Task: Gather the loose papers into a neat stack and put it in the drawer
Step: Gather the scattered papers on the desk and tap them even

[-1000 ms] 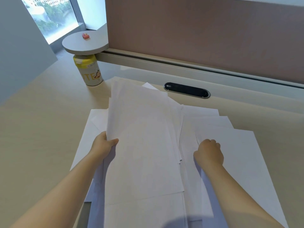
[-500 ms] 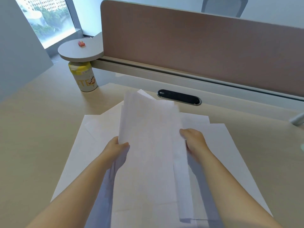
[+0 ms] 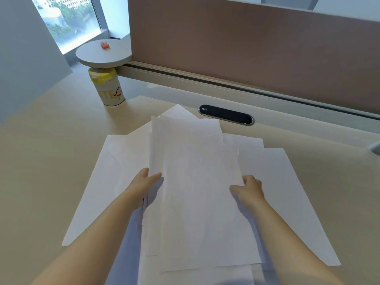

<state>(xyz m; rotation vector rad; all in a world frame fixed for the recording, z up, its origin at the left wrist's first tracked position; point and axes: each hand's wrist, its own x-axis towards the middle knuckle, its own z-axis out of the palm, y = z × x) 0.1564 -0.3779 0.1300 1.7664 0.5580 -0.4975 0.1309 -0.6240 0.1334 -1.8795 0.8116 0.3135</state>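
Papers (image 3: 197,192): lower edge cut off, fingertips hidden.

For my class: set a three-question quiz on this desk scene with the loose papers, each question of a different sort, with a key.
1. True or false: both hands grip the raised bundle of papers.
2. Which object stands under the round shelf? A) a mug B) a yellow-lidded can C) a stapler
3. Fill in: single sheets lie flat on the desk on ____ sides of the bundle.

Key
1. True: the left hand holds its left edge, the right hand its right edge.
2. B: the yellow-lidded can.
3. Both: a left sheet and a right sheet on the desk.
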